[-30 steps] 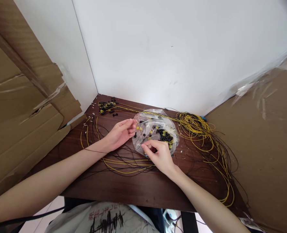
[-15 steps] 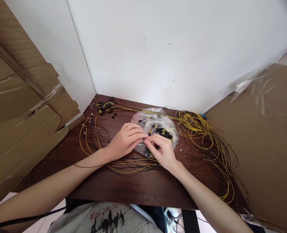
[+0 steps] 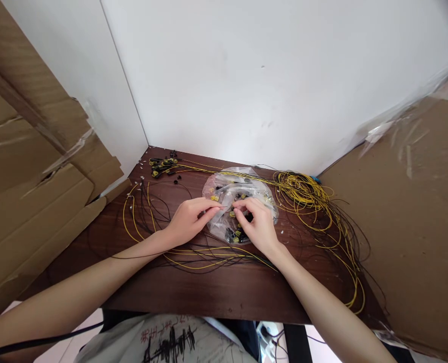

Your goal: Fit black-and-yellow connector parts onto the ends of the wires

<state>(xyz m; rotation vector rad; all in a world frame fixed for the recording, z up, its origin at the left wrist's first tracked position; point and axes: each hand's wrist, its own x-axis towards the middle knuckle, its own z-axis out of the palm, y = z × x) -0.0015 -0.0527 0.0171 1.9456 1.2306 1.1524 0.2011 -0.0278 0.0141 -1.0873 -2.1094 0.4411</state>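
A clear plastic bag (image 3: 227, 185) of small black and yellow connector parts lies in the middle of a dark wooden table (image 3: 209, 287). My left hand (image 3: 188, 219) rests at the bag's left edge, its fingers pinched on a thin black wire with a small yellow piece near the fingertips. My right hand (image 3: 256, 224) lies on the bag, fingers curled down among the small parts; what they grip is hidden. Loose black and yellow wires (image 3: 193, 254) run under both wrists.
A tangled coil of yellow and black wires (image 3: 307, 194) lies at the right of the table. A small cluster of finished connectors (image 3: 163, 165) sits at the back left corner. Cardboard sheets (image 3: 31, 166) lean at the left, and another cardboard sheet (image 3: 409, 212) stands at the right. A white wall stands behind.
My two hands were touching at the bag's front edge; now they have parted, and my right hand has moved up onto the bag. My left hand stays pinched on the wire.
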